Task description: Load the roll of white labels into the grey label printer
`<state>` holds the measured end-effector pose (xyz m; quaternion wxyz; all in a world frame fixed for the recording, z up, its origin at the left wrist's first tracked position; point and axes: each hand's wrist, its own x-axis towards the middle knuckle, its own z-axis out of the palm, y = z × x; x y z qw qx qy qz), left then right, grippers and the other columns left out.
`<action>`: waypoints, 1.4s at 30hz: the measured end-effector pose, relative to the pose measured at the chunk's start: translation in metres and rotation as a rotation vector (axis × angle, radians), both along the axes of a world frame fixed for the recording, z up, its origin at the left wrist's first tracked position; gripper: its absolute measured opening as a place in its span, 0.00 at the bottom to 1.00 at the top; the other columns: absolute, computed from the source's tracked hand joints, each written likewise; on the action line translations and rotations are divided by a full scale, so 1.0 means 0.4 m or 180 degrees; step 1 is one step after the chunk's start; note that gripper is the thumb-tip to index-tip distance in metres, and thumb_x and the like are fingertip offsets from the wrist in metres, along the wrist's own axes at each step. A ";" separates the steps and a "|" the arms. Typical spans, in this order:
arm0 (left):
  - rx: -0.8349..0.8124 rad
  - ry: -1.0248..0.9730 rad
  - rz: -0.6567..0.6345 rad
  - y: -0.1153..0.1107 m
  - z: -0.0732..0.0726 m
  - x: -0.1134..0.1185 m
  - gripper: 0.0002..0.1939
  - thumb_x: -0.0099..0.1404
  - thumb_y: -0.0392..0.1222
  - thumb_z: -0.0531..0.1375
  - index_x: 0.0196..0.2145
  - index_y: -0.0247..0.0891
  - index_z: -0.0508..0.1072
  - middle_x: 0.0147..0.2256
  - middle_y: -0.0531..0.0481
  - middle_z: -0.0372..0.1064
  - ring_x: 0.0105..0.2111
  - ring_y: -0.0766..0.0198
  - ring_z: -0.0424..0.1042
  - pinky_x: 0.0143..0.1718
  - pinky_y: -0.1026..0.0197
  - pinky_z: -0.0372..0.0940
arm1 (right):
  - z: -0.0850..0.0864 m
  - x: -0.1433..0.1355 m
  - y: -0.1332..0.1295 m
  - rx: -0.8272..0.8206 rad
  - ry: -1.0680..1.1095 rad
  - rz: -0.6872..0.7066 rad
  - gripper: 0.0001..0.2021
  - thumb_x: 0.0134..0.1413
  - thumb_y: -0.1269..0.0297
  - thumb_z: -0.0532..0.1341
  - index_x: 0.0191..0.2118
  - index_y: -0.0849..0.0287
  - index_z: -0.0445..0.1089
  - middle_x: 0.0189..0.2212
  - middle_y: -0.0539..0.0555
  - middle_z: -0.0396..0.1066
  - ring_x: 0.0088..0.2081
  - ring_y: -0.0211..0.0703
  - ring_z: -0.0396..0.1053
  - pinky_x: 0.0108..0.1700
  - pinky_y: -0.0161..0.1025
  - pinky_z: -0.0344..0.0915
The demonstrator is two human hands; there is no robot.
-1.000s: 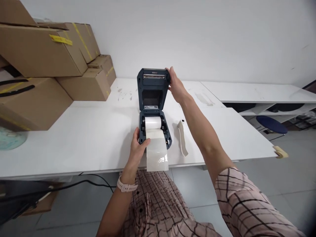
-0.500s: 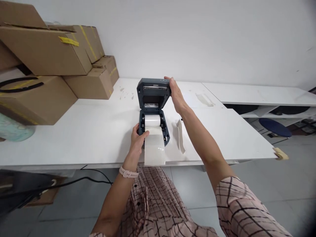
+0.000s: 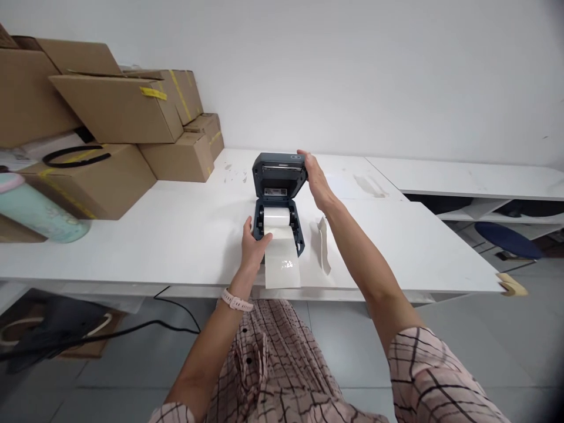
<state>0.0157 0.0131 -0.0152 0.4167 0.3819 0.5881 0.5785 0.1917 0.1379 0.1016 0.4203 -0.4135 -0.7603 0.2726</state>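
Slippage of our right hand (image 3: 317,183), gripping the boxy slate-grey plastic lid (image 3: 277,160), could pinch our left hand (image 3: 253,248), clasping its base (image 3: 298,235) below.

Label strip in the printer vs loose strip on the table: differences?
The label strip extends fairly straight from the roll; the loose strip is bent. The label strip looks wider than the loose strip. The left hand has its thumb at the label strip's edge; no hand touches the loose strip. Both are pale.
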 end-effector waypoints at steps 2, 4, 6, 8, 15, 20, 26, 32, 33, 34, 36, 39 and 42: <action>0.0454 0.0741 0.0121 -0.004 0.005 -0.004 0.35 0.57 0.36 0.70 0.61 0.45 0.68 0.70 0.41 0.56 0.73 0.40 0.47 0.71 0.38 0.48 | 0.001 -0.001 -0.002 -0.0039 0.0147 -0.0027 0.40 0.67 0.33 0.34 0.72 0.52 0.50 0.73 0.57 0.53 0.72 0.48 0.53 0.72 0.49 0.52; 0.0842 0.1473 0.0101 -0.011 0.014 -0.007 0.23 0.57 0.34 0.69 0.51 0.44 0.76 0.69 0.42 0.60 0.74 0.38 0.43 0.73 0.33 0.37 | -0.002 -0.002 0.001 -0.0051 0.0288 -0.0052 0.39 0.66 0.32 0.37 0.71 0.52 0.54 0.72 0.56 0.56 0.72 0.48 0.54 0.73 0.49 0.50; 0.1117 0.2012 -0.0030 -0.024 0.025 0.002 0.11 0.62 0.34 0.66 0.43 0.44 0.79 0.66 0.43 0.66 0.74 0.39 0.45 0.73 0.30 0.29 | -0.008 -0.002 0.011 -0.0057 0.0416 -0.0032 0.39 0.65 0.31 0.39 0.70 0.51 0.56 0.72 0.56 0.58 0.72 0.49 0.55 0.73 0.50 0.51; 0.1258 0.2566 -0.0319 -0.045 0.032 0.027 0.10 0.69 0.37 0.59 0.45 0.43 0.79 0.62 0.43 0.71 0.72 0.43 0.53 0.73 0.29 0.28 | -0.018 -0.002 0.026 -0.0049 0.0579 0.0014 0.39 0.64 0.29 0.41 0.68 0.49 0.59 0.70 0.55 0.60 0.71 0.50 0.57 0.73 0.52 0.51; 0.0527 0.4087 -0.1263 -0.109 0.021 0.131 0.38 0.76 0.60 0.47 0.68 0.23 0.60 0.71 0.27 0.53 0.73 0.41 0.49 0.72 0.40 0.51 | -0.040 0.001 0.047 -0.0019 0.0892 0.0046 0.38 0.62 0.27 0.46 0.65 0.46 0.64 0.68 0.53 0.64 0.70 0.54 0.59 0.72 0.56 0.53; 0.0373 0.4121 -0.1362 -0.101 0.044 0.123 0.36 0.76 0.60 0.46 0.68 0.29 0.61 0.72 0.32 0.52 0.75 0.37 0.42 0.72 0.35 0.47 | -0.037 -0.001 0.040 -0.0031 0.0958 0.0032 0.37 0.61 0.27 0.48 0.64 0.46 0.66 0.68 0.52 0.65 0.69 0.54 0.60 0.72 0.56 0.53; 0.0276 0.4052 -0.1513 -0.095 0.067 0.104 0.35 0.74 0.60 0.51 0.67 0.31 0.63 0.72 0.34 0.53 0.74 0.31 0.40 0.72 0.34 0.47 | -0.043 -0.001 0.047 0.0026 0.1003 0.0061 0.35 0.62 0.28 0.48 0.62 0.44 0.67 0.66 0.50 0.66 0.69 0.54 0.60 0.72 0.59 0.52; 0.0469 0.4237 -0.1480 -0.110 0.053 0.089 0.33 0.74 0.58 0.53 0.67 0.34 0.63 0.71 0.37 0.55 0.74 0.34 0.44 0.72 0.35 0.47 | -0.045 0.000 0.045 0.0020 0.1032 0.0037 0.34 0.62 0.28 0.49 0.62 0.44 0.68 0.65 0.51 0.67 0.68 0.54 0.61 0.72 0.58 0.53; 0.0506 0.4280 -0.1485 -0.113 0.048 0.085 0.33 0.74 0.58 0.53 0.68 0.34 0.62 0.71 0.37 0.55 0.74 0.34 0.45 0.72 0.35 0.48 | -0.045 0.000 0.043 0.0026 0.1051 0.0045 0.35 0.62 0.28 0.49 0.61 0.44 0.68 0.65 0.51 0.67 0.68 0.54 0.61 0.72 0.58 0.53; 0.0530 0.4321 -0.1492 -0.116 0.044 0.081 0.33 0.74 0.58 0.52 0.68 0.34 0.62 0.71 0.36 0.55 0.74 0.34 0.45 0.72 0.35 0.48 | -0.045 -0.001 0.042 0.0036 0.1062 0.0045 0.35 0.61 0.27 0.49 0.61 0.45 0.68 0.65 0.51 0.67 0.68 0.54 0.61 0.72 0.59 0.53; 0.0572 0.4390 -0.1498 -0.123 0.036 0.072 0.34 0.75 0.60 0.50 0.68 0.34 0.62 0.71 0.37 0.55 0.74 0.36 0.45 0.72 0.36 0.48 | -0.043 -0.002 0.038 0.0050 0.1046 0.0028 0.35 0.61 0.27 0.49 0.61 0.45 0.68 0.65 0.51 0.67 0.68 0.54 0.61 0.72 0.58 0.53; 0.0639 0.4458 -0.1496 -0.129 0.027 0.062 0.34 0.76 0.61 0.47 0.68 0.36 0.62 0.71 0.39 0.56 0.74 0.38 0.45 0.72 0.37 0.49 | -0.040 -0.003 0.031 0.0027 0.1022 -0.0001 0.36 0.61 0.26 0.49 0.61 0.45 0.68 0.65 0.51 0.67 0.68 0.53 0.62 0.72 0.57 0.54; 0.0651 0.4515 -0.1449 -0.130 0.027 0.060 0.33 0.75 0.60 0.48 0.68 0.37 0.63 0.71 0.40 0.57 0.74 0.39 0.47 0.72 0.38 0.50 | -0.036 -0.004 0.024 -0.0007 0.1037 -0.0004 0.38 0.59 0.25 0.49 0.62 0.47 0.68 0.65 0.53 0.68 0.67 0.54 0.62 0.72 0.56 0.54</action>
